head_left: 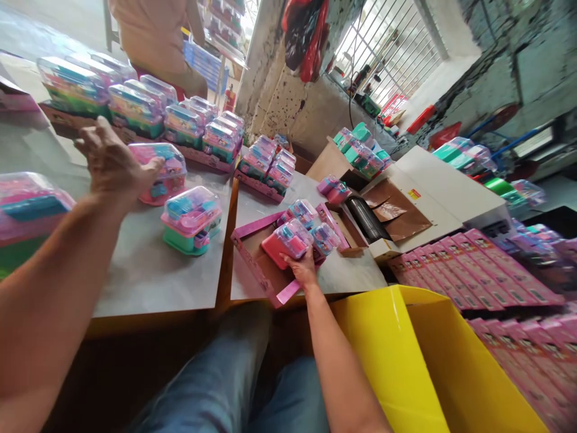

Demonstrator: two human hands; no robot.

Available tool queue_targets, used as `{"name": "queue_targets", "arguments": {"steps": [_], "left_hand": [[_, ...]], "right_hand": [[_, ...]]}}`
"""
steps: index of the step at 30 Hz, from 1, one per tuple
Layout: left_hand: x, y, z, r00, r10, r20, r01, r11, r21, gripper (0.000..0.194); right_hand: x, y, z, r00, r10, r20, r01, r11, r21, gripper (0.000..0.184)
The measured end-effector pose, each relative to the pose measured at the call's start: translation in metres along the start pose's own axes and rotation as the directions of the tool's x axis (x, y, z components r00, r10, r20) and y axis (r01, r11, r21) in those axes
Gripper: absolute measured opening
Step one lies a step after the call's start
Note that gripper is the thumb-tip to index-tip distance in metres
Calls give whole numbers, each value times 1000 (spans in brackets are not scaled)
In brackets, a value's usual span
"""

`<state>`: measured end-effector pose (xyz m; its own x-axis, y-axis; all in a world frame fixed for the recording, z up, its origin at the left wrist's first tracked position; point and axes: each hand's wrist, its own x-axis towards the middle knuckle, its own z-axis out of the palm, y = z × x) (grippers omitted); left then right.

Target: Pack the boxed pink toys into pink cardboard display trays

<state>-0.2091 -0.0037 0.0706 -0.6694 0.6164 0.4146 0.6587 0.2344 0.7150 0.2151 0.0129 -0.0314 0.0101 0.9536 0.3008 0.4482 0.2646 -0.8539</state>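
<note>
My left hand (pixel 112 159) is stretched out over the left table with its fingers apart. Its thumb overlaps a pink plastic case with a clear lid (pixel 169 174); whether it touches the case I cannot tell. Just right of that case stands a pink and green case with a clear domed lid (pixel 192 219). My right hand (pixel 304 270) grips the near side of a red-pink case with a clear lid (pixel 288 240). That case is in an open pink cardboard tray (pixel 255 264), beside other clear-lidded cases (pixel 324 237).
Filled display trays (pixel 180 150) line the back of the left table. Another filled tray (pixel 264 180) stands behind my right hand. A large yellow box (pixel 383 343) stands at the near right, with stacked pink cartons (pixel 478 264) beyond. Another person (pixel 153 36) is across the table.
</note>
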Motion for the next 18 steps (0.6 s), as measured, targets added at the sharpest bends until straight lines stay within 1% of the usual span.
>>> {"name": "queue_targets", "arguments": {"steps": [1,2,3,4,5,6,7,8,9,10,11,12,13,15,18], "left_hand": [[-14,18,-7,994,67,-87,-68,998,-1,88],[-30,38,-10,979,174,-110,-177,984,-24,76],[-48,58,-7,955,289,-69,-293,954,-59,64],[-66,76,0,910,413,31,-408,906,-114,51],[-85,92,12,837,521,166,-496,852,-169,41],[-102,105,28,772,551,317,-519,834,-188,38],[-117,114,46,725,497,478,-484,860,-161,41],[-131,120,65,649,404,645,-439,891,-117,45],[-142,122,83,559,303,772,-403,913,-67,48],[-151,122,98,480,216,850,-377,926,-23,48],[-159,121,111,420,165,892,-366,931,0,45],[-166,118,120,390,148,909,-363,932,4,40],[-171,115,126,386,155,910,-362,932,-6,36],[-178,109,129,397,187,899,-354,934,-38,32],[-184,104,123,405,221,887,-331,940,-83,33]], "right_hand": [[0,0,-6,999,7,38,-9,999,33,92],[-1,1,-14,997,17,81,-22,998,61,91],[-2,3,-23,992,30,126,-40,996,78,89],[-3,5,-34,984,49,173,-64,995,83,86],[-4,7,-46,973,72,217,-91,993,77,81],[-6,10,-58,962,100,253,-119,991,62,75],[-8,13,-69,953,127,276,-145,988,45,69],[-10,15,-79,945,151,291,-168,985,32,65],[-13,17,-86,940,169,296,-186,982,29,62],[-15,19,-90,939,176,296,-195,980,35,62],[-18,19,-90,939,175,296,-197,979,47,64],[-20,19,-88,942,167,292,-193,979,63,67],[-22,18,-83,947,159,279,-187,979,78,71],[-22,15,-66,963,142,227,-168,981,99,77],[-18,11,-39,990,69,127,-73,997,33,73]]}}
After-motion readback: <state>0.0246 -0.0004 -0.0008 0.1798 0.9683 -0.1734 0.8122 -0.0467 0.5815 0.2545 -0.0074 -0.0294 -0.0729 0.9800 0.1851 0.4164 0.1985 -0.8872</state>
